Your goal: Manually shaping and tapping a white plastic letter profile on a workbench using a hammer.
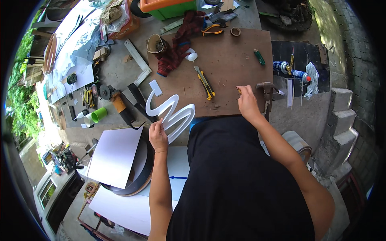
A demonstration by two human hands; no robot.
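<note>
My left hand (158, 135) is closed in a pinch on a white wavy cut-out shape (172, 107), which reaches over the near left edge of a brown board (225, 72). Above the board's near right part, my right hand (247, 101) has its fingers drawn together around a small yellowish-brown thing too hidden to name. Between the hands, farther away, a yellow-and-black utility knife (205, 83) lies on the board. To the right of my right hand is a hammer (268, 89). A small white rectangular piece (155, 87) lies beside the far end of the wavy shape.
An angle grinder (119, 104) and a green cup (99, 115) are at the left. Dark red gloves (171, 62), a paper cup (156, 44) and orange-handled pliers (212, 29) lie at the far side. Spray cans (282, 67) lie at the right. White sheet (116, 154) is near left.
</note>
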